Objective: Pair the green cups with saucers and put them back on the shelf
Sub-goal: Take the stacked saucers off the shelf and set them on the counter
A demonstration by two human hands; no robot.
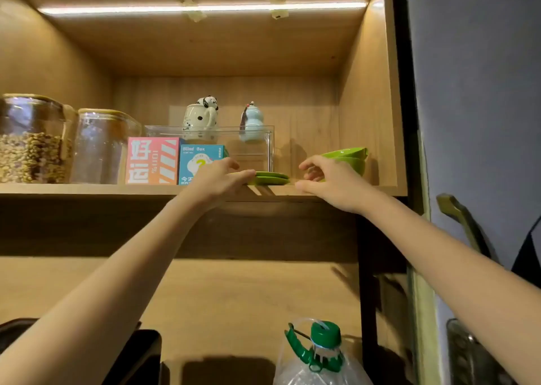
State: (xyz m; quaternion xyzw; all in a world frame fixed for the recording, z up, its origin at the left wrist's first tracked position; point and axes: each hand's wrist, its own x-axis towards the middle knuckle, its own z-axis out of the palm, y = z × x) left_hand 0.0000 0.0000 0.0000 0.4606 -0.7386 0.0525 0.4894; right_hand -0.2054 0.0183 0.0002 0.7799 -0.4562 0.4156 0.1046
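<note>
Two green saucers (270, 178) lie stacked on the wooden shelf (87, 190), near its front edge. My left hand (218, 178) grips the stack's left rim, fingers over the top. Two green cups (348, 157) sit nested at the shelf's right end. My right hand (328, 179) hovers in front of the cups with its fingers curled and apart, holding nothing; the thumb rests near the shelf edge, just right of the saucers.
On the shelf stand two glass jars (35, 141), a pink box (152, 160), a blue box (199, 159) and a clear riser (251, 144) carrying a panda mug (200, 118) and a pale gourd bottle (252, 122). Below sits a green-capped oil jug (320, 355).
</note>
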